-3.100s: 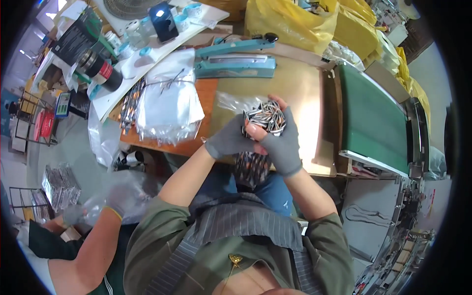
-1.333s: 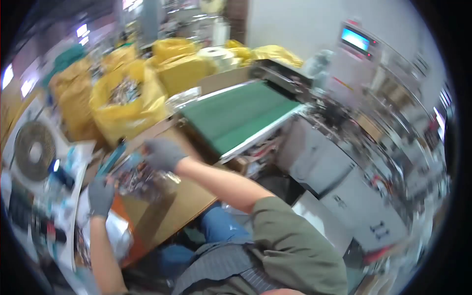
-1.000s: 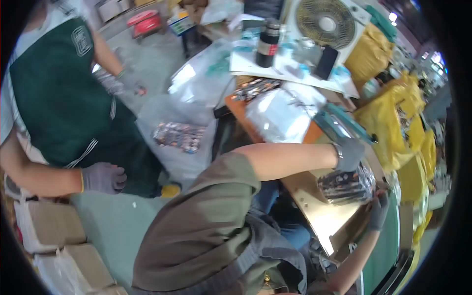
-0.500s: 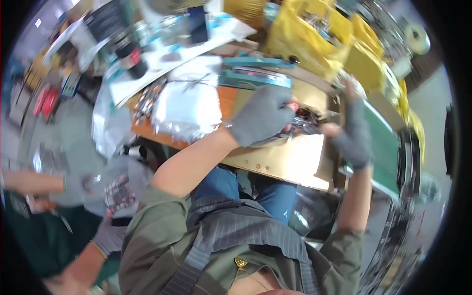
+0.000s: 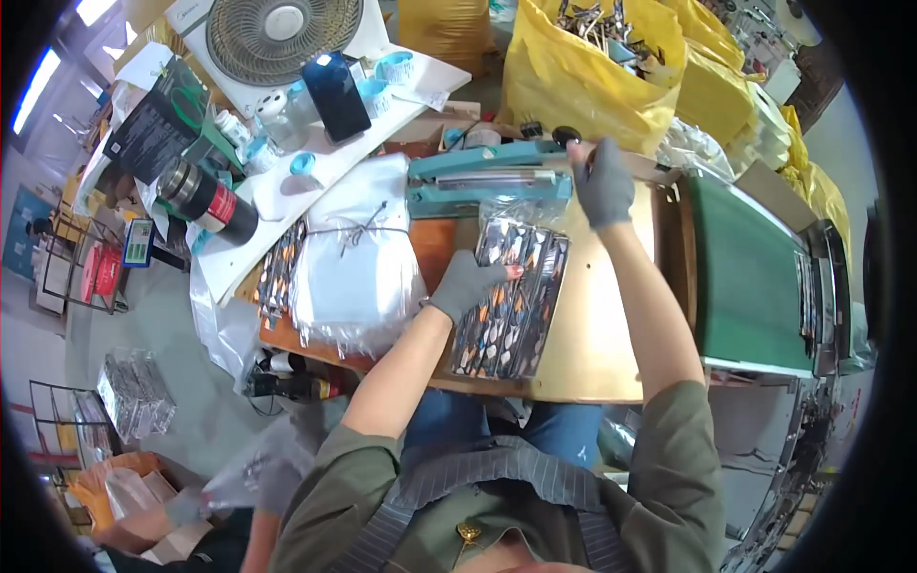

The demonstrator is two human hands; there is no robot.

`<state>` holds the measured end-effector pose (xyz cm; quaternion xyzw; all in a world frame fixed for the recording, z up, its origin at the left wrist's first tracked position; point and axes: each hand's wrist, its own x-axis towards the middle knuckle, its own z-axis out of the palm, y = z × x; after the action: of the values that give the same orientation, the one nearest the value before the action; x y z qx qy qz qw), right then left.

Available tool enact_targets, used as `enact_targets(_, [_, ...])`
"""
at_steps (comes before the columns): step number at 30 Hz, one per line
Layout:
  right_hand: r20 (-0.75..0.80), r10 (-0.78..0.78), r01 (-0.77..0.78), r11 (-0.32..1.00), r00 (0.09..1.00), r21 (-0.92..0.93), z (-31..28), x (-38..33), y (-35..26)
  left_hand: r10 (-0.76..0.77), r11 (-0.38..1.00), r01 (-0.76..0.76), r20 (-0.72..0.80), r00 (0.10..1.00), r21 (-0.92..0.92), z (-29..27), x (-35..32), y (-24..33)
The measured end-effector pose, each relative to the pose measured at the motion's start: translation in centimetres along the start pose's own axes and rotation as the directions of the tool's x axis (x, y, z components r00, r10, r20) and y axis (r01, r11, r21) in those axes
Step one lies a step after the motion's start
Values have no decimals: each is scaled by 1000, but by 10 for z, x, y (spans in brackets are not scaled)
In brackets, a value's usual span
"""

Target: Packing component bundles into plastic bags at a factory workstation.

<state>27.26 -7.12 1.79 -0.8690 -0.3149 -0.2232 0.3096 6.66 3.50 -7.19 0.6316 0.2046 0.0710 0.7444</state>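
Filled clear bag point(image 5: 523, 325) positioned on table point(image 5: 611, 334) before teal sealer point(image 5: 439, 202), mouth point(image 5: 521, 208) at sealer's front. Left hand point(image 5: 465, 285) laid on bag, right hand point(image 5: 607, 186) curled beside lever knob point(image 5: 566, 137); firmness of grip cannot be told. Mouth should be kept flat, contents clear.

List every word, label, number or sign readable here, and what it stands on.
White fan: dark lettering on its frame, legible but not copied out.
Black flask: pale print on its red label, too small to read.
Lit display at left: too small to read.
Patterned pack under the left hand: no readable words.
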Motion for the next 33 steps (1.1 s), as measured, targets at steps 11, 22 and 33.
enact_targets(11, [218, 40, 10, 975, 975, -223, 70, 46, 2, -293, 921, 236, -150, 944, -311, -42, 58, 33])
enact_targets(22, [246, 91, -63, 991, 965, -120, 83, 29, 6, -219, 964, 180, -198, 955, -196, -44, 26, -15])
enact_targets(33, [429, -208, 150, 975, 879, 165, 11, -225, 34, 452, 699, -106, -322, 832, 708, -93, -32, -1])
